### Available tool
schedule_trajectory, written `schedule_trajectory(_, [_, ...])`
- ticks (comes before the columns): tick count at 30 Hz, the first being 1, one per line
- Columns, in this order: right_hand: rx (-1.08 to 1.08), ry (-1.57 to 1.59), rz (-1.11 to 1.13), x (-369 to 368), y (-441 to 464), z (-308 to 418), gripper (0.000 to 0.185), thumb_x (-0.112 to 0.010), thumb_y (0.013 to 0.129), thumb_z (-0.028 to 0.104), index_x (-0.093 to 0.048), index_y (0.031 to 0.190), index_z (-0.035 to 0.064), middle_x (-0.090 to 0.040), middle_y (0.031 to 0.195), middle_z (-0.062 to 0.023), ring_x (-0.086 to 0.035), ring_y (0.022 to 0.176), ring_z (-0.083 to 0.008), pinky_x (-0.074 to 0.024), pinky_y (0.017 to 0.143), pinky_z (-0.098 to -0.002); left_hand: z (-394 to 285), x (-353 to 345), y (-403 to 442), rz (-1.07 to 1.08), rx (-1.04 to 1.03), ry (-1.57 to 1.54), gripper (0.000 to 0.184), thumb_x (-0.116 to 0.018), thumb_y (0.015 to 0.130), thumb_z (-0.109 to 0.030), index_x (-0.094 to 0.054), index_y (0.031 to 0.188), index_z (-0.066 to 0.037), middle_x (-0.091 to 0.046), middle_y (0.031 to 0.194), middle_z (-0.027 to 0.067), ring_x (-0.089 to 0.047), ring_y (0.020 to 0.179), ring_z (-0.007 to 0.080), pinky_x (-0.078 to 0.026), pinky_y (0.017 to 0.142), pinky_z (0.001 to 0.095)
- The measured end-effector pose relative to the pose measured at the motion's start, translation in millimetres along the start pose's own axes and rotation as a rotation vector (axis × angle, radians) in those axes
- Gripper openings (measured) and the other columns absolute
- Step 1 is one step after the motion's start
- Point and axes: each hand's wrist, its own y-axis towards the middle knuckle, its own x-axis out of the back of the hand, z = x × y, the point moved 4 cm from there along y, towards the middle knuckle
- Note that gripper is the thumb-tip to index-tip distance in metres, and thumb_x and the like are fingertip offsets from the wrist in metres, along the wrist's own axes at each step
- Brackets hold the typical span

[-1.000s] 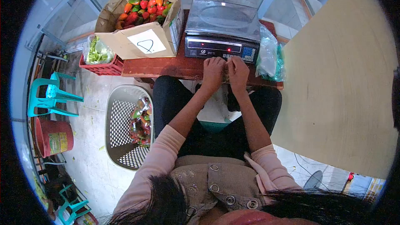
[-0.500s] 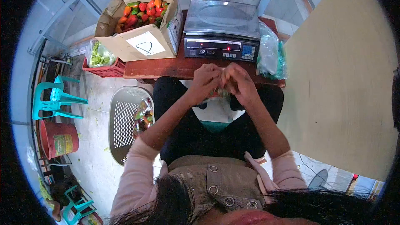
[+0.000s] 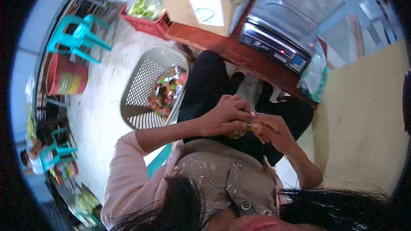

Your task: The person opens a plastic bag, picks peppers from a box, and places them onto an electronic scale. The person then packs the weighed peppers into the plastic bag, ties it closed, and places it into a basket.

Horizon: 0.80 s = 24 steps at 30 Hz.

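My left hand and my right hand meet above my lap, fingers closed and pinching together. They hold the top of a small clear plastic bag, which hangs mostly hidden below my left hand; a greenish-yellow bit of its contents shows. To the left, a grey perforated basket stands on the floor, and in it lie several clear bags of red and green peppers.
On the red-brown table are a cardboard box of peppers, a digital scale and plastic bags. A red crate of greens, a turquoise chair and a red bucket stand left. A tan board rises at right. Another person is far left.
Both hands have come down and closer to my body with the bag. The view has turned left, so the basket shows more fully and the table sits tilted at upper right.
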Motion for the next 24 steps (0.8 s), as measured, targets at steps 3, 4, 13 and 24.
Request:
schedule_trajectory(3, [-0.041,-0.062,0.015,-3,0,3,0.025,-0.051,0.092,0.026,-0.056,0.08,0.0045,-0.048,0.063,0.001,-0.044,0.051,-0.0057,-0.0352,0.044,-0.0207,-1,-2,-9,-0.039,-0.007,-0.01,0.031,-0.051,0.087,-0.034,-0.063,0.102,-0.01,-0.05,0.101,0.0065,-0.042,0.101,0.024,-0.026,0.09,0.0404])
schedule_trajectory(4, [-0.03,-0.098,0.027,-3,4,5,0.025,-0.051,0.092,0.026,-0.056,0.079,0.0049,-0.048,0.062,0.0009,-0.046,0.052,-0.0064,-0.037,0.045,-0.0215,-1,0,-10,-0.045,0.008,-0.031,0.03,-0.051,0.087,-0.033,-0.063,0.1,-0.009,-0.05,0.1,0.0064,-0.042,0.101,0.0239,-0.026,0.091,0.0401])
schedule_trajectory(13, [0.177,-0.107,-0.267,8,53,33,0.023,-0.054,0.088,0.024,-0.057,0.094,0.0018,-0.059,0.082,-0.0056,-0.056,0.071,-0.0119,-0.0471,0.071,-0.0278,53,65,-73,-0.459,0.122,-0.356,0.014,-0.05,0.091,-0.018,-0.059,0.088,-0.008,-0.047,0.096,0.0055,-0.048,0.094,0.016,-0.04,0.082,0.0291])
schedule_trajectory(24, [0.076,-0.957,-0.521,114,11,-109,0.008,-0.052,0.086,0.009,-0.053,0.086,0.0011,-0.053,0.079,-0.0095,-0.054,0.074,-0.0236,-0.044,0.07,-0.0326,238,129,-266,-0.99,0.592,-0.67,0.024,-0.055,0.09,-0.029,-0.061,0.093,-0.006,-0.057,0.088,0.001,-0.053,0.084,0.0125,-0.041,0.078,0.0268])
